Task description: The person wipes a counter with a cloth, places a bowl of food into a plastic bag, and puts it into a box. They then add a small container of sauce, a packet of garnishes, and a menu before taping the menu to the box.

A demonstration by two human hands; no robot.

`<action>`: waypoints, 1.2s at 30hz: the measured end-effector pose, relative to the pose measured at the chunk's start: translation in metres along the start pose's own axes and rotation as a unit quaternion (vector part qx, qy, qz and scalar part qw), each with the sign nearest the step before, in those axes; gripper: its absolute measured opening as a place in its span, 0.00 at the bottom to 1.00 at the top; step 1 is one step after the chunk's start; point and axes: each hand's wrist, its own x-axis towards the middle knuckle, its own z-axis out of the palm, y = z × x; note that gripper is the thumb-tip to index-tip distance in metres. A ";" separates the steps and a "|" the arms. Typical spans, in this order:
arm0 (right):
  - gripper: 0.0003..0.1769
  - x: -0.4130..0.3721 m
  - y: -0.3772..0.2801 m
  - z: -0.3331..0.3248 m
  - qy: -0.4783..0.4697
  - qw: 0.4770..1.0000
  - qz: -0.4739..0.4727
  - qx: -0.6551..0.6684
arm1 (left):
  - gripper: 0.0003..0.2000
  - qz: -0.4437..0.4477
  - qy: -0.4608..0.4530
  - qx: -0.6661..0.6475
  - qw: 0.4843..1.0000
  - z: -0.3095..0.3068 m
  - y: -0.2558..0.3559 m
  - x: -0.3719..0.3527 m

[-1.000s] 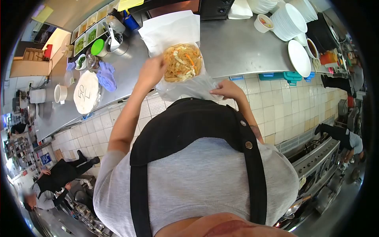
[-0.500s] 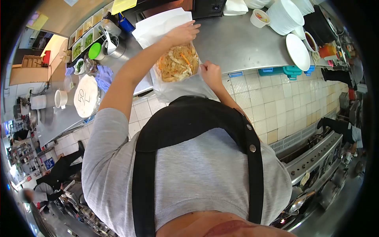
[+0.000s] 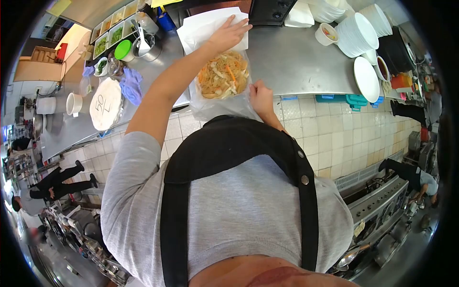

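Stainless ctr point(image 3: 306, 67), shiny — pale flr tiles point(image 3: 334, 129), slotted grate point(image 3: 368, 171) R — wht-tiled wall point(image 3: 20, 89) far L.

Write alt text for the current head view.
A person's left hand spreads over white paper beyond a heap of noodles on thin plastic; the right hand is at the plastic's edge. Stacked white dishes stand farther right on the metal counter.

A metal counter point(image 3: 296, 69) carries white paper point(image 3: 197, 31) and noodles point(image 3: 223, 75) with plastic point(image 3: 210, 109) around them. Stacked dishes point(image 3: 358, 36) and a green-lidded tub point(image 3: 124, 50) stand there too.
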 end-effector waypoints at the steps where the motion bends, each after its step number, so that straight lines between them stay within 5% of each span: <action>1: 0.12 -0.002 -0.004 -0.001 0.001 1.000 -0.007 0.001 | 0.10 -0.008 -0.002 0.005 1.000 0.001 -0.002 0.002; 4: 0.12 0.008 0.017 -0.003 -0.004 0.999 0.049 0.006 | 0.09 -0.019 0.006 0.014 1.000 0.005 0.001 0.008; 15: 0.14 0.014 0.009 -0.014 -0.004 0.999 0.029 0.023 | 0.08 -0.050 0.031 0.019 0.998 0.007 0.001 0.011; 18: 0.16 0.016 0.017 -0.020 -0.071 0.993 0.079 0.045 | 0.09 -0.022 -0.046 0.023 0.998 -0.007 0.004 0.013; 22: 0.22 0.013 0.004 -0.039 -0.131 0.972 0.171 0.093 | 0.14 -0.014 0.051 -0.121 0.991 -0.015 -0.004 -0.011; 24: 0.25 0.025 0.023 -0.042 -0.051 0.996 0.062 0.026 | 0.16 -0.039 0.145 -0.164 0.975 -0.024 -0.012 -0.046; 27: 0.26 0.061 0.022 -0.038 0.018 0.999 -0.024 0.013 | 0.20 -0.299 0.256 -0.127 0.911 -0.046 0.001 -0.104; 30: 0.24 0.115 -0.012 -0.019 0.108 0.984 -0.139 -0.002 | 0.25 -0.533 0.169 -0.160 0.813 -0.047 0.026 -0.125; 31: 0.24 0.131 -0.021 -0.011 0.071 0.990 -0.123 -0.023 | 0.20 -0.583 0.098 -0.148 0.793 -0.052 0.032 -0.122; 34: 0.22 0.164 -0.033 0.007 -0.005 0.990 -0.098 -0.097 | 0.16 -0.602 0.004 -0.253 0.758 0.000 0.030 -0.138; 36: 0.22 0.176 -0.034 0.010 -0.010 0.982 -0.112 -0.155 | 0.14 -0.564 0.065 -0.225 0.792 -0.012 0.017 -0.142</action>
